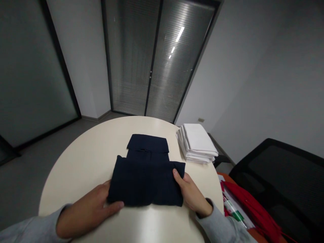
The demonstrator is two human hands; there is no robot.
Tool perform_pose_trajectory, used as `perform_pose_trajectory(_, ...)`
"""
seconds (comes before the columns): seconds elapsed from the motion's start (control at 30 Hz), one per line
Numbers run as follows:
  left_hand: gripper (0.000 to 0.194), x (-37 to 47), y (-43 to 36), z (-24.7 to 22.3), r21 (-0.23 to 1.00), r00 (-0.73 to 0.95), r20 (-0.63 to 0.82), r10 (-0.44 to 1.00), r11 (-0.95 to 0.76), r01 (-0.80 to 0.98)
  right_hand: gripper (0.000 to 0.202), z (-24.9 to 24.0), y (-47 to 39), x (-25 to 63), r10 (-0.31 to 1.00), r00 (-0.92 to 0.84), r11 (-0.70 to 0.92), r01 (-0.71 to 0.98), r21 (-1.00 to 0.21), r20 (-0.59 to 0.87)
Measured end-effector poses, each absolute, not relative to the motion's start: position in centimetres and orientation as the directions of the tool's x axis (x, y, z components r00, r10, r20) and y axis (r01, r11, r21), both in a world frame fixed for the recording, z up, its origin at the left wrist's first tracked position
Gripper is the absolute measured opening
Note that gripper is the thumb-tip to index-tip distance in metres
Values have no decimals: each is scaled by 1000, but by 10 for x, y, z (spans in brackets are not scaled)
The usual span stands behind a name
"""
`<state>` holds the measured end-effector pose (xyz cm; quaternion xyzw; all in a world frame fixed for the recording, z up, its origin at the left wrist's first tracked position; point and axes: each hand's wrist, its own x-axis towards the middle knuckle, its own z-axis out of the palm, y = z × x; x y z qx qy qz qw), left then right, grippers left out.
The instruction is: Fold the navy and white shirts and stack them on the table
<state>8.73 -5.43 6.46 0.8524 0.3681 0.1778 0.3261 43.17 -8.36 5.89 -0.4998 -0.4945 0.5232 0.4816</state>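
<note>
A dark navy folded garment [145, 182] lies on the round cream table in front of me. Its wide front part covers a narrower piece behind it, and the far end has a folded-over band. My left hand [95, 206] grips the near left corner, thumb on top and fingers mostly hidden at the cloth's edge. At the right edge, my right hand [189, 192] pinches the cloth with the thumb above and the other fingers underneath. What kind of garment it is, I cannot tell.
A stack of folded white cloths [199, 141] stands at the table's [76, 168] back right. Beyond the right edge is a black mesh chair [273, 179] with red fabric [250, 202] and a packaged item on its seat. Glass doors [149, 60] rise behind.
</note>
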Motion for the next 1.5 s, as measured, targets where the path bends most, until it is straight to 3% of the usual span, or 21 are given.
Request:
perform_pose_trajectory(0.1,36,98,-48,75,765,610,13,793,-400,504,65,61,-70,429,992,2,-126,-62,-990,-126)
perform_pose_trajectory(0.2,36,105,-44,78,816,529,-33,848,-282,504,67,59,-53,428,986,35,-161,-68,-985,-163)
perform_pose_trajectory(0.37,36,108,-45,77,866,551,-47,833,-241,438,63,58,-43,432,992,-44,-117,-15,-993,-116)
perform_pose_trajectory(0.47,39,105,-49,73,878,543,-32,839,-236,417,80,63,-62,439,993,-57,-103,-38,-994,-100)
perform_pose_trajectory(0.6,44,103,-52,66,859,538,10,843,-283,427,102,57,-103,445,992,75,-113,192,-975,-100)
perform_pose_trajectory(0.7,47,104,-53,65,803,535,56,843,-356,477,102,41,-126,445,995,81,9,443,-897,50)
perform_pose_trajectory(0.8,57,107,-54,64,730,526,164,835,-461,505,97,27,-136,444,984,47,103,630,-770,170)
perform_pose_trajectory(0.87,61,106,-55,62,711,535,175,827,-482,512,89,23,-136,444,979,28,131,665,-735,200)
perform_pose_trajectory(1.03,55,97,-57,53,741,562,47,826,-406,534,75,28,-132,447,977,11,157,635,-756,213)
perform_pose_trajectory(1.27,60,103,-58,59,758,580,28,814,-395,519,54,33,-127,449,993,15,87,588,-804,118)
perform_pose_trajectory(1.5,41,118,-67,55,639,347,96,933,-325,698,47,29,-127,446,982,79,87,609,-789,170)
